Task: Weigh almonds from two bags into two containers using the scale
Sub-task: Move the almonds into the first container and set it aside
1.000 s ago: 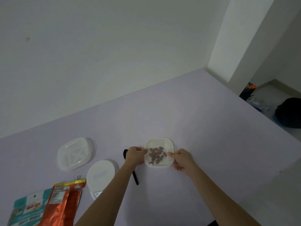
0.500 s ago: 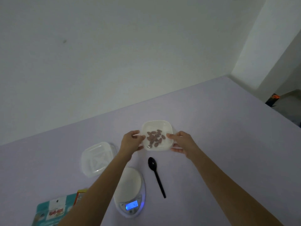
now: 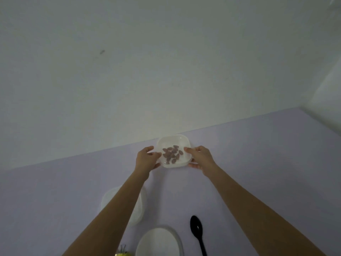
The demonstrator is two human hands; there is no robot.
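Editor: Almonds (image 3: 171,153), where are they now?

Photographer: In the white container (image 3: 181,139), out at the far edge of the table (image 3: 258,154), just short of the wall. A second ago it sat mid-table beside the scale (image 3: 158,241); both arms have since stretched it away.

Editor: Grip?

Photographer: Left hand (image 3: 146,158) pinches the left rim, thumb on top. Right hand (image 3: 200,157) clasps the right side. Whether the container rests on the table or hangs just above it, I cannot tell.

Editor: Meaning?

Photographer: First portion looks weighed and parked. The scale waits near the person, black spoon (image 3: 197,230) just beside it. The other white container (image 3: 108,199), half hidden under the left forearm, is likely next.
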